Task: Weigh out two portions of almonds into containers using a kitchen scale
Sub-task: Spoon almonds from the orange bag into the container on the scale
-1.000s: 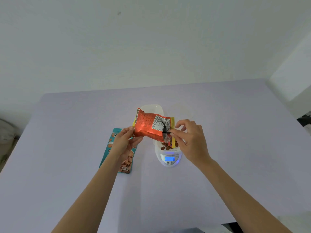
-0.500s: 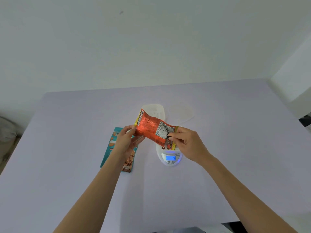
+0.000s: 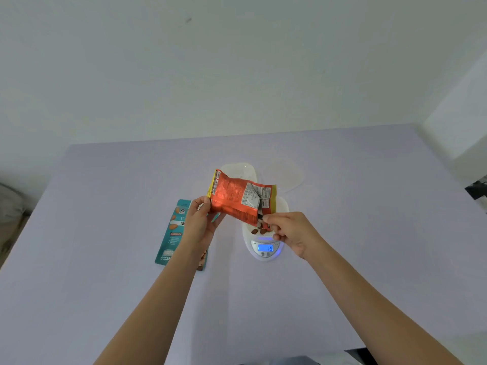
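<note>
A few brown almonds [image 3: 254, 231] lie in a shallow white container [image 3: 283, 206] that sits on a small white kitchen scale [image 3: 253, 253] near the middle of a pale lilac tabletop [image 3: 369, 233]. The scale's blue lit display [image 3: 265, 248] reads 19. Directly above the container, an orange foil packet [image 3: 234, 198] is held in the air at a tilt, its printed back facing the camera. Its lower right corner, where silver lining shows, points down over the almonds.

Both hands grasp this packet. The left hand [image 3: 201, 222] grips its lower left edge with thumb and fingers curled around the foil. The right hand [image 3: 292, 233] pinches the lower right corner between thumb and fingertips, hovering over the scale's platform, the remaining fingers curled in.

Behind the packet, farther from the person, a second pale container [image 3: 238, 168] rests on the tabletop, partly hidden. Just to its right lies a clear rounded piece [image 3: 287, 176]; whether it is a lid or another container cannot be told.

To the left of the scale, a teal packet [image 3: 172, 233] printed with almonds lies flat, partly covered by the left wrist. A plain white wall [image 3: 237, 75] rises beyond the far edge of the tabletop
</note>
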